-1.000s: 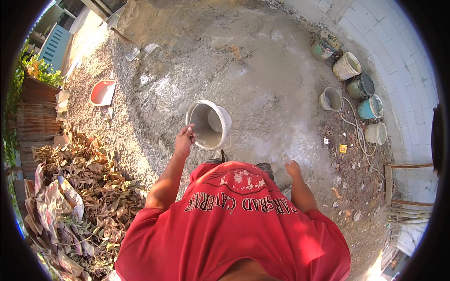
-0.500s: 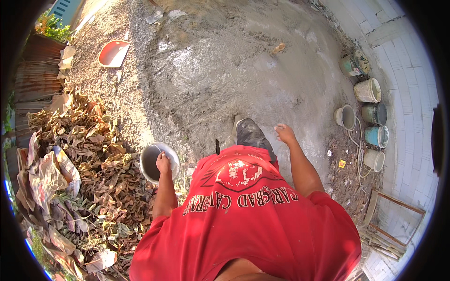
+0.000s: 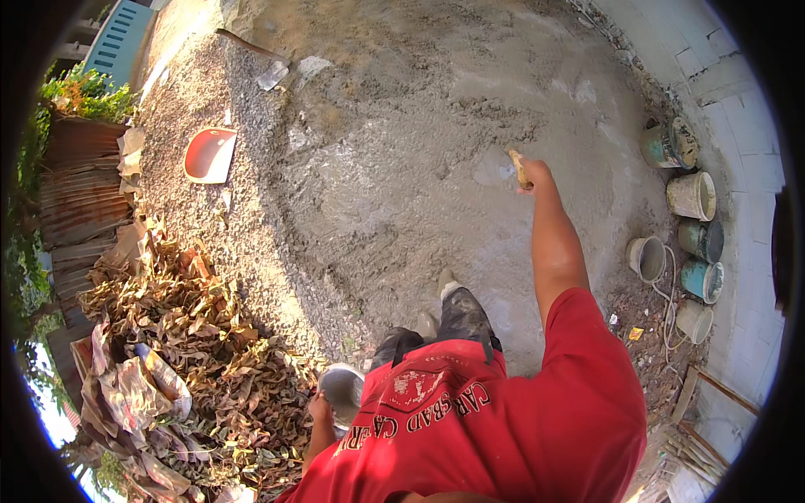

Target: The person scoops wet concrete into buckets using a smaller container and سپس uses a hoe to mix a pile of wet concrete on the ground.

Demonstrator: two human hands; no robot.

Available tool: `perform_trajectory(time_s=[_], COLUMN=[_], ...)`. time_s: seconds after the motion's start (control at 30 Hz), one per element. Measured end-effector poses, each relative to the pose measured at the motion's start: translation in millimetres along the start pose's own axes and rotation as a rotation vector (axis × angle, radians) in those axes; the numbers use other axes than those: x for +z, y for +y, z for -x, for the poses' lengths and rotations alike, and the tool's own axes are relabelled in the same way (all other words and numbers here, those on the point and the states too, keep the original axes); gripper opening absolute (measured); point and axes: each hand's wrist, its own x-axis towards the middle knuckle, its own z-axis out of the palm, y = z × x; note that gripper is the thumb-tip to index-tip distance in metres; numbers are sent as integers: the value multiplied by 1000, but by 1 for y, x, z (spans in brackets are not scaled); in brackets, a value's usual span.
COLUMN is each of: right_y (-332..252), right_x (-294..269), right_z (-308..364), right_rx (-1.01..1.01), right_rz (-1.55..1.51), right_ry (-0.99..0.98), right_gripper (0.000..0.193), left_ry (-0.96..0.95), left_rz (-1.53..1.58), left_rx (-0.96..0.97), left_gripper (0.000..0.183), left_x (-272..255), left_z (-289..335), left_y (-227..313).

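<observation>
Stretched far ahead, my right hand (image 3: 535, 174) is closed around the wooden handle of a trowel (image 3: 516, 162). Its grey blade blends into the wet concrete (image 3: 402, 176), so its outline is hard to make out. At my left side, my left hand (image 3: 319, 408) grips a pale bucket (image 3: 343, 387) by its handle or rim; which of these I cannot tell. My shirt hides part of the bucket. One boot (image 3: 447, 278) stands forward on the concrete, with the other close behind it.
Several buckets (image 3: 692, 195) and a pale hose (image 3: 670, 293) line the white block wall (image 3: 746, 168) at right. Dry leaves (image 3: 201, 352) are heaped at left. On the gravel (image 3: 251, 226) lies a red dustpan-like scoop (image 3: 210, 156). A wooden frame (image 3: 725, 390) leans at lower right.
My right hand has reached forward and taken hold of the trowel, which lay loose on the concrete. My left hand and the bucket have come back closer to my body.
</observation>
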Motion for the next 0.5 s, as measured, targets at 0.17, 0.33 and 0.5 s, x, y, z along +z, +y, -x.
perform_trajectory(time_s=[0.17, 0.33, 0.5], right_y=[86, 114, 62], right_x=[40, 80, 58], right_z=[-43, -7, 7], right_rx=[198, 153, 55], right_rz=[-8, -314, -167], right_ry=[-321, -145, -125], right_gripper=[20, 13, 16], left_ry=[74, 24, 51], left_rz=[-263, -251, -180], left_rx=[274, 312, 489], left_gripper=[28, 28, 28], left_x=[-24, -8, -6], left_z=[8, 8, -23], left_y=[42, 104, 150])
